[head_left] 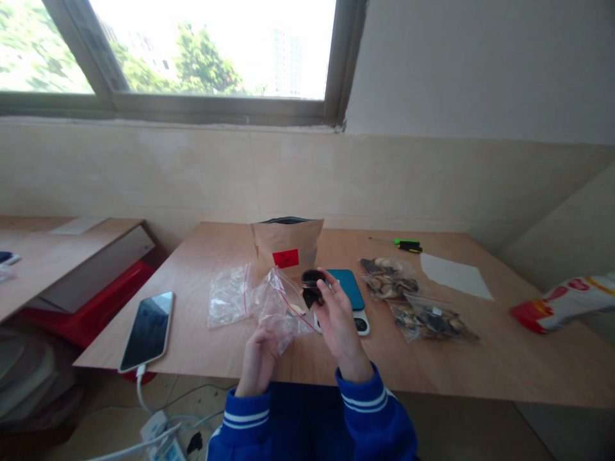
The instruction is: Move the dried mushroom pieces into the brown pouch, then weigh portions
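My left hand point(258, 360) grips a clear zip bag point(278, 307) with a red seal line, holding it up above the table's front edge. My right hand point(336, 317) pinches dark dried pieces point(312, 287) right at the bag's open mouth. Behind my right hand lies a small scale with a teal platform point(349, 288). A brown paper pouch with a red label point(287, 246) stands open farther back. Another empty clear bag point(229, 296) lies to the left of the held one.
Two filled clear bags point(416, 304) of dried pieces lie at the right. A phone point(148, 330) on a charging cable rests at the table's left edge. A green-handled screwdriver point(406, 244), a white sheet point(455, 275) and a red-and-white packet point(562, 301) sit farther right.
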A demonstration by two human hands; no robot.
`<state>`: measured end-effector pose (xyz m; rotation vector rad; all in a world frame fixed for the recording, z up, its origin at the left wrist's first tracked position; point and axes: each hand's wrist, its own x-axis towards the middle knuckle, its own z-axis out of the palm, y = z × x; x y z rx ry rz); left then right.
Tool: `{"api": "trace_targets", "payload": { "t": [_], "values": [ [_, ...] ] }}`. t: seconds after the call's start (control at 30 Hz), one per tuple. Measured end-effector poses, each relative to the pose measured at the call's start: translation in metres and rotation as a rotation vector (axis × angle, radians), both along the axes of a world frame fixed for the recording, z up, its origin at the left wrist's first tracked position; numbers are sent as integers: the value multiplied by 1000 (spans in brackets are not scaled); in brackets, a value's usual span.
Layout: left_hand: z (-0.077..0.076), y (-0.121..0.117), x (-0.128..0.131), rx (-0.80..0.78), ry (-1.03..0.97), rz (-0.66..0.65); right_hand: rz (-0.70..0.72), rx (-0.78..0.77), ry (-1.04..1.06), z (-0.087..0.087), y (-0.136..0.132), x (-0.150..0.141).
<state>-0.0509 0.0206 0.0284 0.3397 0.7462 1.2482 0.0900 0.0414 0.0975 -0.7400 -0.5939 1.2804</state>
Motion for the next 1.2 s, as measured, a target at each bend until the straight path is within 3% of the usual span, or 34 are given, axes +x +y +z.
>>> {"api": "trace_targets", "payload": {
  "t": [0.17,0.27,0.33,0.43,0.57,0.77,1.0,1.2],
  "values": [
    [0,1,-2,-61,-15,6,-23,250,-164,54,47,13],
    [-2,1,-5,-53,-9,11,-115,480,-395,85,91,15],
    [-4,1,-6,-32,0,13,-112,596,-567,95,120,13],
    [-6,1,-8,-18,12,11,-118,725,-875,92,152,8],
    [-8,2,-10,-22,29,7,-131,846,-1221,76,159,5],
    [-9,4,-12,-9,67,14,-199,943,-1338,64,147,6],
    [-10,4,-15,-11,42,44,-327,1115,-1555,45,153,7],
    [-7,4,-19,-15,31,74,-339,1105,-1712,40,154,9]
  ]
}}
